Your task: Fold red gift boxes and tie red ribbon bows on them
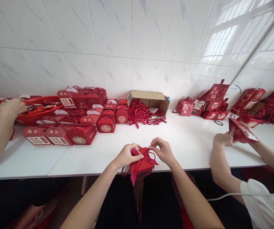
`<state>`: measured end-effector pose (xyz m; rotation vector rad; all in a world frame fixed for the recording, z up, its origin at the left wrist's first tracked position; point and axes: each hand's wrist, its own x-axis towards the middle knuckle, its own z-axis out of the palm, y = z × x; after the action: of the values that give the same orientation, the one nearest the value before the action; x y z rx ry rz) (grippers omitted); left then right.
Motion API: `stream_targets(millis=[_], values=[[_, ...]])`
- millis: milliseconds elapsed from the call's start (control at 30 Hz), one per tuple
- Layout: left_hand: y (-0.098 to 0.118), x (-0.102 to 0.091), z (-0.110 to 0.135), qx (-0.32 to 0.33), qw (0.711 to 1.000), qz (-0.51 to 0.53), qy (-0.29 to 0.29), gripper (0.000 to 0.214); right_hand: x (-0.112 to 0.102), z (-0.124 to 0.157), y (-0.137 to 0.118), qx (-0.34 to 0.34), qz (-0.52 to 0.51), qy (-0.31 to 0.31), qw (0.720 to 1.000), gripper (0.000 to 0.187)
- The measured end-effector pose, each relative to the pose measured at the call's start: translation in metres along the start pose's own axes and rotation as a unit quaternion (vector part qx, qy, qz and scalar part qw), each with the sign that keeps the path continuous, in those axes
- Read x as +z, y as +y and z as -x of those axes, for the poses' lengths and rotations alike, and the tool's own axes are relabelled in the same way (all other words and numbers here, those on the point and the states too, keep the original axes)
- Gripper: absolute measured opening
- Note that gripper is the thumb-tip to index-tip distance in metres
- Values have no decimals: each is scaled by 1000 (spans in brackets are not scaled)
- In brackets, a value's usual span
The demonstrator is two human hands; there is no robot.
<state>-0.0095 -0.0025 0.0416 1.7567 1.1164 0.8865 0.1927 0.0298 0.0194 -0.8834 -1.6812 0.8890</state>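
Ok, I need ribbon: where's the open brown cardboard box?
In the head view, the box sits centrally by the white tiled wall, just right of clustered red card boxes.

One view, from my head, forward and down: my bare left hand [127, 156] and bare right hand [162, 152] close, grey-veined white tiled wall [115, 35] beyond.

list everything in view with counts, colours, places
Held box: 1, red, front table edge
Ribbon: 1, crimson, on it
Left boxes: many, red, left of centre
Basin: 1, red, far left
Cardboard box: 1, brown, by wall
Loose ribbons: many, crimson, at its opening
Right boxes and bags: many, red, right
Ring: 1, black, right
Cables: 2, black and white, right
Table: 1, white, centre
Wall: 1, white tiled, behind
Co-workers: 2, one white-sleeved, far left and right
Left hand: 1, bare, pinching ribbon
Right hand: 1, bare, pinching ribbon
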Motion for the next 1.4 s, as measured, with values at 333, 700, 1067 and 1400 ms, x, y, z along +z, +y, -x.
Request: stream_targets(millis=[333,700,1067,1400], values=[[-2,2,1,-11,1000,25,-1,20,1,5,2,31,-21,21,999,30],[0,-3,11,20,999,31,7,19,-16,27,23,-2,-18,-197,980,77],[-44,-10,17,-27,928,99,358,38,-16,44,15,50,-21,-204,978,89],[-95,-146,47,-132,715,-279,627,93,-101,45,101,142,355,293,876,74]])
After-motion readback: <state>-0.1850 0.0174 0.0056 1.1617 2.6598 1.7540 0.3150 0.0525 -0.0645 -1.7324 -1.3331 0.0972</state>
